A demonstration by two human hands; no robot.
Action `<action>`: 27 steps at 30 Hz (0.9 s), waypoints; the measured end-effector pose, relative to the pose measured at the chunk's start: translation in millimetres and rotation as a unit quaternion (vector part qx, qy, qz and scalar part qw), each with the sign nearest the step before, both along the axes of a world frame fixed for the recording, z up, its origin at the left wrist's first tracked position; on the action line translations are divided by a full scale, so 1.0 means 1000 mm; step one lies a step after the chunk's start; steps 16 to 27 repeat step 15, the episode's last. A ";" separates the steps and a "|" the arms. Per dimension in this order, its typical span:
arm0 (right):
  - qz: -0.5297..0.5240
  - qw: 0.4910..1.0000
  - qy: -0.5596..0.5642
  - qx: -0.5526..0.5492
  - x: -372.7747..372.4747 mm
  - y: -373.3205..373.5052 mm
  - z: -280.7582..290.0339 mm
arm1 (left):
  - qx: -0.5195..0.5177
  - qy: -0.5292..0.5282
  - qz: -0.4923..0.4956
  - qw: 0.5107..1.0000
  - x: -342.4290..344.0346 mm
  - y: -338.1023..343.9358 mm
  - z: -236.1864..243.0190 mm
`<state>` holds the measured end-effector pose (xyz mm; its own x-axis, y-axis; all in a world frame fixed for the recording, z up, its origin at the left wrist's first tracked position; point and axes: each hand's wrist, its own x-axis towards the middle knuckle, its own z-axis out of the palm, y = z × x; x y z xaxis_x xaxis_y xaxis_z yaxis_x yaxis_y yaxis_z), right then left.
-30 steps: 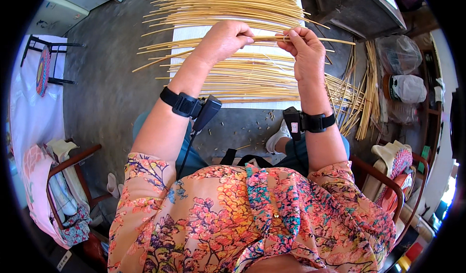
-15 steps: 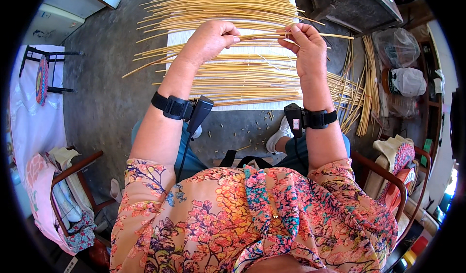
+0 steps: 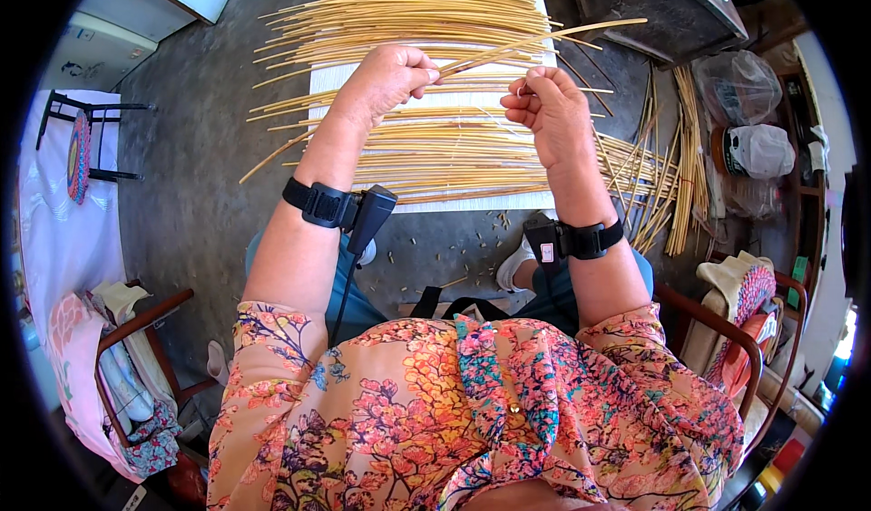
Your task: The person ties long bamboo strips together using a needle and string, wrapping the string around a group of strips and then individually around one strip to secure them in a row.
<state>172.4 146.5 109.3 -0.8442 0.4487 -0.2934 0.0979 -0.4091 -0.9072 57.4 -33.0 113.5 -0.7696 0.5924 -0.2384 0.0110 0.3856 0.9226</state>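
My left hand (image 3: 390, 80) pinches a long, thin, straw-coloured stick (image 3: 594, 28) between thumb and fingers. The stick slants up to the far right, its right end free above the table; whether more than one stick is held there I cannot tell. My right hand (image 3: 558, 112) is apart from the stick, thumb pressed to its curled fingers, a bit of thin white thread (image 3: 522, 92) showing at the tips. Beneath both hands, many similar sticks lie side by side on the white table (image 3: 472, 205), in a far row (image 3: 426, 7) and a near row (image 3: 445, 152).
More sticks lean in a bundle (image 3: 687, 162) right of the table. A dark cabinet (image 3: 649, 21) stands at the far right, with plastic-wrapped containers (image 3: 762, 152) nearby. Wooden chair arms (image 3: 717, 325) flank me. Small cut pieces litter the floor (image 3: 426, 257).
My right hand has come off the stick and moved slightly down and left. The stick's right end has swung up and away. My left hand keeps its hold, nearly in place.
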 end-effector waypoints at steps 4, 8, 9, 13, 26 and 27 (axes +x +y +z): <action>-0.010 0.997 -0.004 -0.073 0.002 -0.007 -0.006 | 0.018 -0.019 -0.021 0.999 -0.001 0.002 -0.004; -0.043 0.993 0.038 -0.106 -0.001 -0.013 -0.011 | -0.010 0.053 -0.032 0.998 0.009 0.009 -0.006; -0.042 0.993 0.051 -0.102 -0.001 -0.015 -0.008 | -0.014 0.077 -0.031 0.996 0.010 0.010 -0.011; -0.034 0.994 0.047 -0.097 -0.002 -0.012 -0.012 | -0.049 0.172 -0.029 0.983 0.016 0.012 -0.010; -0.027 0.993 0.044 -0.106 -0.001 -0.009 -0.015 | -0.047 0.189 -0.028 0.980 0.016 0.012 -0.012; -0.027 0.993 0.044 -0.106 -0.001 -0.009 -0.015 | -0.047 0.189 -0.028 0.980 0.016 0.012 -0.012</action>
